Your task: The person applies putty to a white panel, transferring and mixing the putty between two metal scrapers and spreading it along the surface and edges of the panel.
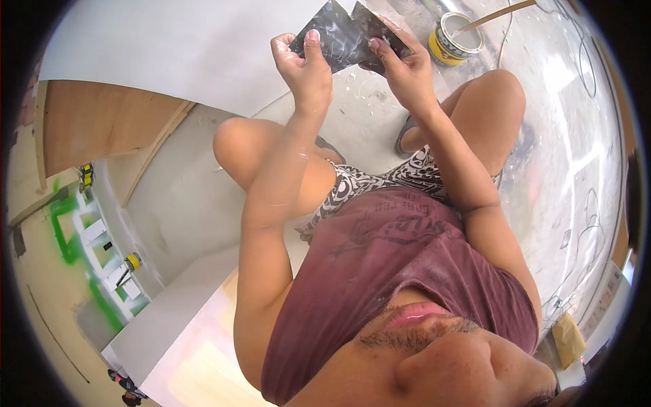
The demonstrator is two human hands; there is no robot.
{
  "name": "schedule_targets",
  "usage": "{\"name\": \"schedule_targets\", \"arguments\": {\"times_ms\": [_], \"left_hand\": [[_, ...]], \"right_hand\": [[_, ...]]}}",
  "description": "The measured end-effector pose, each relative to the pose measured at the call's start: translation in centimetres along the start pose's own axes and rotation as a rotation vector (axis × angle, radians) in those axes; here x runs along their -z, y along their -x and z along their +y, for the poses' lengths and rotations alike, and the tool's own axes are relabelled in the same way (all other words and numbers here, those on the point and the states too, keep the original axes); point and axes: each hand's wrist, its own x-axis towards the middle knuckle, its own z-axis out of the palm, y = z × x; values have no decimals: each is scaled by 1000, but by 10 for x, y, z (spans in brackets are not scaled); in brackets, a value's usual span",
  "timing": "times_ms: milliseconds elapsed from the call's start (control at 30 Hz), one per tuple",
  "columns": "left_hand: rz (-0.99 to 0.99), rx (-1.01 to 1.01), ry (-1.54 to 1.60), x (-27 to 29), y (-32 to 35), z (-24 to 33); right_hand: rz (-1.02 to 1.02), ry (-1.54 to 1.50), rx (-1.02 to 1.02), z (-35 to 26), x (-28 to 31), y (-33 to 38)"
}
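My left hand [308,68] is closed on a dark, flat putty spreader [333,32], the thumb pressed on its face. A second dark spreader [369,28] is gripped in my right hand [409,68], thumb on top and fingers behind. The two blades meet and partly overlap at the top of the head view. Whitish paste smears both blades, and some marks my fingers. Just right of my right hand stands an open can [444,52] with a yellow and black label; a wooden stick [498,15] leans out of the grey-white paste in it.
A large white panel [169,54] spreads out at the far left, above a brown wooden board [95,125]. Cables [584,61] trail over the spotted floor at right. Green-painted strips and a small yellow can [132,261] lie at left. My bent knees flank my arms.
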Motion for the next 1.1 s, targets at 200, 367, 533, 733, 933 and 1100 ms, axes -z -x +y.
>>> {"name": "schedule_targets", "arguments": {"times_ms": [200,367,533,733,933,1100], "left_hand": [[-22,-75,-178,0,1,11],[-71,-75,-243,7,-8,11],[-36,-77,-213,2,-8,10],[-3,-13,-85,-1,-12,17],[33,414,263,-6,-7,16],[-54,464,411,-6,-3,2]], "right_hand": [[-134,331,34,2,13,-6],[-202,448,-46,-12,14,-7],[-135,292,-63,-6,12,-5],[-120,278,-79,-7,25,-19],[258,-157,-85,-4,32,-29],[15,-385,-8,2,10,-13]]}}
